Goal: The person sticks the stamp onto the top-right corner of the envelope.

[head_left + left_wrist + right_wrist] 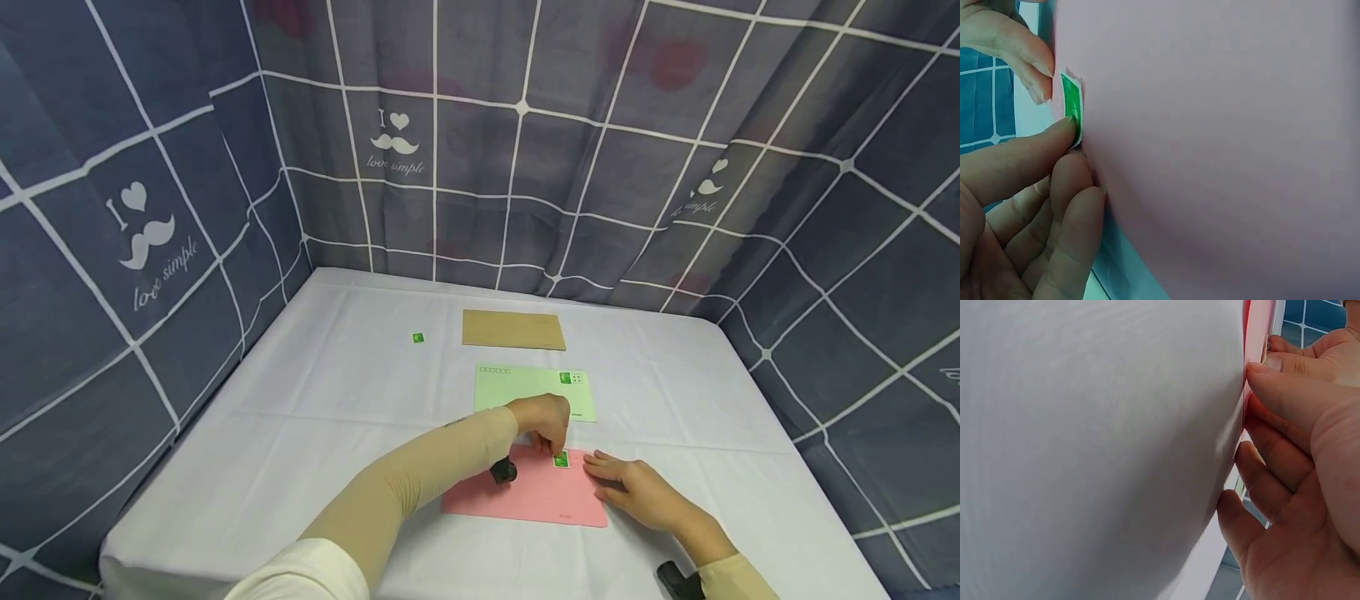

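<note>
The left hand (545,419) seemed to pinch a green stamp (561,460) on the pink envelope (534,502), whose right edge the right hand (639,492) touched. Beyond, on the white-covered worktop (352,375), lay a green envelope (517,388), a brown envelope (513,329) and a loose stamp (417,337).

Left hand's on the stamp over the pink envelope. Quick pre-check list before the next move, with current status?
1. Left hand in contact with the green stamp: ok, its thumb tip is on it.
2. Stamp over the upper right part of the pink envelope: ok.
3. Right hand at the pink envelope's right edge: ok, fingers touching it.
4. Stamp flat and stuck all over: cannot tell, digits cover part of it.
5. Spare stamp within view: ok, loose on the table left of the brown envelope.
6. Brown envelope stamped: not ok, none shows on its upward face.
</note>
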{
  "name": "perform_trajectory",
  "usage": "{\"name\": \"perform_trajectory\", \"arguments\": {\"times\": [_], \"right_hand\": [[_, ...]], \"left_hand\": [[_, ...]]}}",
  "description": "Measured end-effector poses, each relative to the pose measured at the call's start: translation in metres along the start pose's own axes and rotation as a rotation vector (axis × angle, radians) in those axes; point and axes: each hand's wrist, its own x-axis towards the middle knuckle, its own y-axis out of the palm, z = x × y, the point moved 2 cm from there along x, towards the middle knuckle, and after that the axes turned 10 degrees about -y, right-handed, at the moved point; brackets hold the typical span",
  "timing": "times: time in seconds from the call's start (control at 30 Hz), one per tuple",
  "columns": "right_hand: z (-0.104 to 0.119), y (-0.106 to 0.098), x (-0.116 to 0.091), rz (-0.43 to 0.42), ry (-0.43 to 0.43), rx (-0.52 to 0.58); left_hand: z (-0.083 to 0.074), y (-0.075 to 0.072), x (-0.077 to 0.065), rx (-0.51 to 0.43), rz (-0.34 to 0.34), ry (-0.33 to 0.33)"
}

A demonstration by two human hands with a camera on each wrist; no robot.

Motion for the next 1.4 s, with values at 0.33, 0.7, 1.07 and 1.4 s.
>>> {"name": "perform_trajectory", "arguments": {"times": [0.33, 0.7, 1.07, 1.4], "right_hand": [[0.001, -0.001, 0.001, 0.001, 0.005, 0.001], [0.001, 0.0, 0.001, 0.005, 0.036, 0.021], [0.003, 0.0, 0.001, 0.002, 0.052, 0.038], [0.005, -0.002, 0.002, -0.009, 0.041, 0.024]], "left_hand": [[0.0, 0.002, 0.0, 0.01, -0.026, -0.01], [0.001, 0.002, -0.005, 0.054, -0.093, -0.031], [0.003, 0.003, -0.01, 0.025, -0.099, 0.007], [0.002, 0.002, -0.012, 0.065, -0.121, 0.047]]}}
